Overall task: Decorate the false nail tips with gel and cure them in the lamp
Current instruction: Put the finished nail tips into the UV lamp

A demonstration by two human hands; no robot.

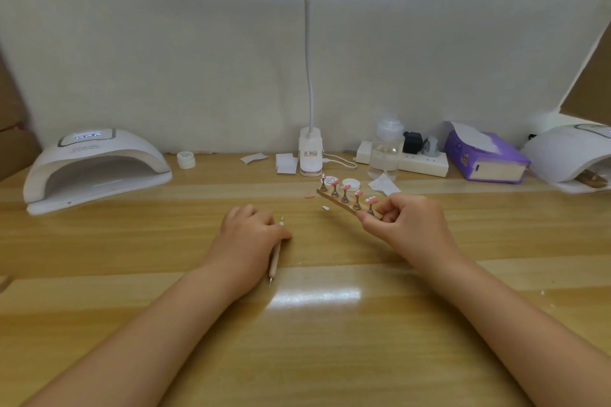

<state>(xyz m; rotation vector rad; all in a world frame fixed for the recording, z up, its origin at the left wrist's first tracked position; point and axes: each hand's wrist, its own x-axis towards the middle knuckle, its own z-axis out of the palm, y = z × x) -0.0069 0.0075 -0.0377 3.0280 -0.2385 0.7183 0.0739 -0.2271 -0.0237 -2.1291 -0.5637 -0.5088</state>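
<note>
Right hand pinching the near end of a narrow wooden strip that carries five small metal stands topped with pink false nail tips, lifted off the yellow wood-grain table and angled away toward the back. Left hand resting on the table, fingers curled round a slim wooden dotting tool lying along the surface. Decorating seemingly done for this pass; curing likely the step in hand. Next move probably: carrying the strip leftward, kept level so the tips stay seated, into the open mouth of the white dome-shaped curing lamp at far left, well apart from the strip. Lit display on the lamp's top, digits too blurred to read; lettering beneath it equally illegible. Small red-and-white label on the base of the white clip desk lamp, unreadable.
</note>
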